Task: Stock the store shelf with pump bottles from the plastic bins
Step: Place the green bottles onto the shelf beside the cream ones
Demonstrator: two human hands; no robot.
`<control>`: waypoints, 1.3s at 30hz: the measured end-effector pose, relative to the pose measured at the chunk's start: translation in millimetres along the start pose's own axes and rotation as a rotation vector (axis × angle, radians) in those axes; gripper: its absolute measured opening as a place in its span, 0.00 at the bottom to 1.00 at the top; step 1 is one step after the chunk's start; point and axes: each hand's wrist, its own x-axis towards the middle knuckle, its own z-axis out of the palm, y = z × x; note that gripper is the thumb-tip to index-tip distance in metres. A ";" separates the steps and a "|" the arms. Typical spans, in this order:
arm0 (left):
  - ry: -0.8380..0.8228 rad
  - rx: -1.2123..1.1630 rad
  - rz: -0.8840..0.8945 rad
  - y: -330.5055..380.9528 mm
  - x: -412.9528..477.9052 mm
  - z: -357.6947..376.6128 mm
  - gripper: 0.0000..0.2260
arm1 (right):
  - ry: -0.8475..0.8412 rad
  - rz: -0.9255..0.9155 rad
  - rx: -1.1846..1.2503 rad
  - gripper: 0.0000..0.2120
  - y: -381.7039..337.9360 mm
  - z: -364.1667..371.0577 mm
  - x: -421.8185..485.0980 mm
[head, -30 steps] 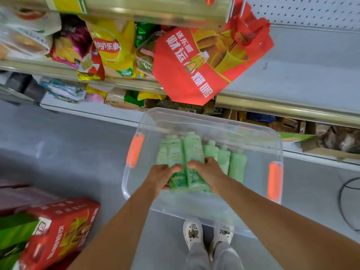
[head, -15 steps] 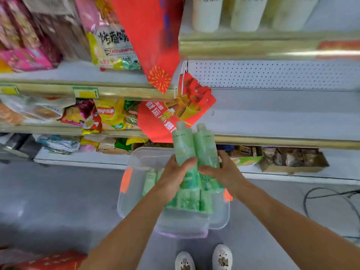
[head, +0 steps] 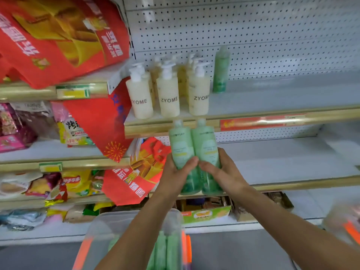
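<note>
Pump bottles point(head: 183, 147), gripped by fingers of left hand point(head: 175, 178) and right hand point(head: 228, 174), face a gold-edged pegboard shelf point(head: 272, 98).

At the back, white perforated metal panel point(head: 272, 32) under soft, even light. In front, tiers of white metal store shelf point(head: 282, 98) — each edged with a shiny gold rail point(head: 331, 116), one bearing a red paper price strip point(head: 259, 123). Left bay hung with red-and-gold paper banners point(head: 58, 39). Below — smooth grey floor point(head: 233, 248).
</note>
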 end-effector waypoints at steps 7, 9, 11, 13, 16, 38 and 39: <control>0.042 0.019 0.123 38.8 67.6 98.8 0.10 | 0.009 -0.143 -0.142 0.26 -64.4 -104.5 58.5; 0.074 0.044 0.133 44.7 85.2 120.8 0.12 | 0.038 -0.172 -0.172 0.25 -76.4 -130.6 77.3; 0.114 0.058 0.132 48.0 98.9 138.0 0.11 | 0.063 -0.208 -0.175 0.22 -83.8 -153.8 98.4; 0.170 0.065 0.094 49.2 110.0 150.3 0.16 | 0.100 -0.231 -0.147 0.20 -87.5 -173.6 120.8; 0.191 0.088 0.064 50.7 126.1 160.2 0.21 | 0.155 -0.232 -0.113 0.22 -90.4 -197.0 152.6; 0.242 0.109 0.036 45.4 263.0 164.5 0.21 | 0.263 -0.197 -0.393 0.32 -76.4 -219.4 341.8; 0.243 0.108 0.038 44.2 266.6 163.2 0.21 | 0.259 -0.195 -0.396 0.32 -76.9 -218.1 348.3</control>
